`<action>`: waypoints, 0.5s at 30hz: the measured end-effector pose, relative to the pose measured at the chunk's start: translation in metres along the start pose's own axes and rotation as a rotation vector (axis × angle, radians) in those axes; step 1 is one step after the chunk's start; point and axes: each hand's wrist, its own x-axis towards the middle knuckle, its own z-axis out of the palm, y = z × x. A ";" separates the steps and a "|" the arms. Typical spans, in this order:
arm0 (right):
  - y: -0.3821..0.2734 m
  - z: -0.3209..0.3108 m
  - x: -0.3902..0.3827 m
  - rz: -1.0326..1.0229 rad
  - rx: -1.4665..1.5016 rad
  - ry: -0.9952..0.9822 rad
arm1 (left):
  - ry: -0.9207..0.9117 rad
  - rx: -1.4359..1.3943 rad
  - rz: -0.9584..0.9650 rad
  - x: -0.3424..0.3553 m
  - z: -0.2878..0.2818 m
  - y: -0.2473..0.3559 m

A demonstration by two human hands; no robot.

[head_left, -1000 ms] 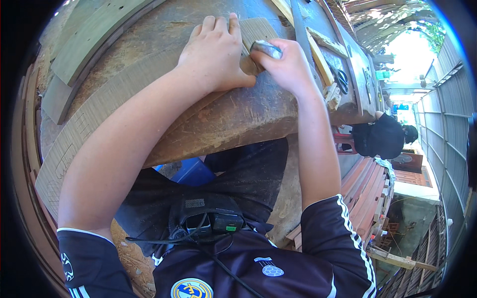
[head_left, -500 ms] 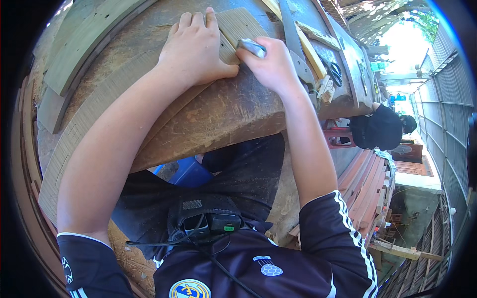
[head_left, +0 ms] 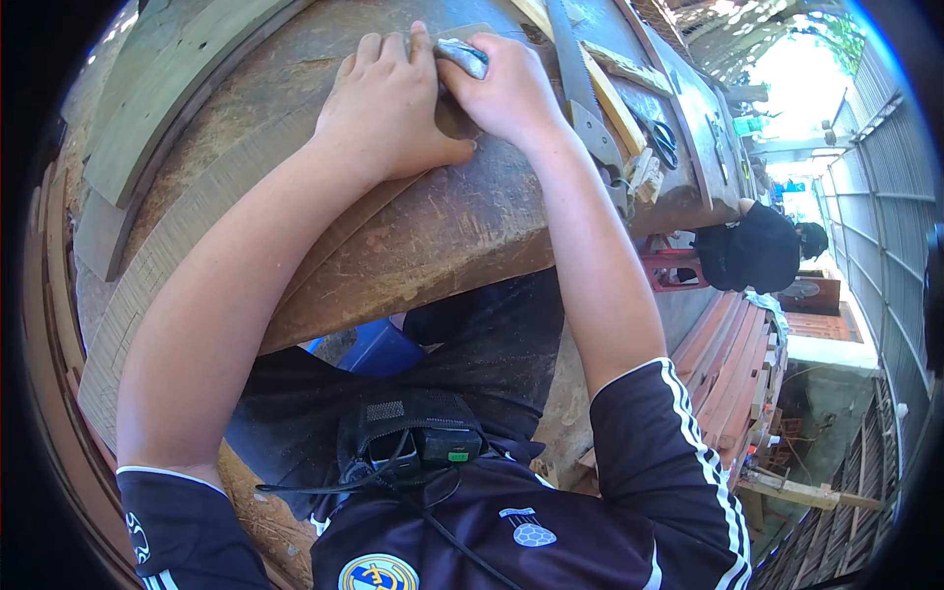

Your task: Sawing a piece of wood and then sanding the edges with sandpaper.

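Note:
A long curved wooden board [head_left: 218,192] lies on the worn workbench [head_left: 472,211], stretching from the far middle down to the lower left. My left hand [head_left: 385,113] lies flat across the board's far part, fingers stretched out and thumb pointing right. Close beside its index finger, my right hand [head_left: 506,87] is closed round a short silvery metal hand tool [head_left: 464,57], whose exact kind I cannot make out. The tool's working end is hidden near the left fingers, so I cannot tell whether it touches the wood.
Right of my right hand lie a handsaw [head_left: 588,118], a pale wooden strip [head_left: 615,98] and black-handled scissors [head_left: 665,147]. Curved boards [head_left: 162,108] are stacked at the left. Reddish planks [head_left: 728,369] and a person in black [head_left: 749,251] are farther right.
My right hand has moved left and away from me with the tool, along the board to the left hand's index finger. The left hand has stayed nearly in place.

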 end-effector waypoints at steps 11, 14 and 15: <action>0.023 -0.002 0.002 0.030 0.090 0.009 | 0.039 0.031 0.024 -0.002 0.003 0.003; 0.019 0.001 0.000 -0.001 0.083 0.080 | 0.041 0.029 0.020 -0.001 0.003 0.002; 0.017 -0.003 -0.001 -0.008 0.050 0.036 | 0.048 0.022 0.012 -0.001 0.003 0.002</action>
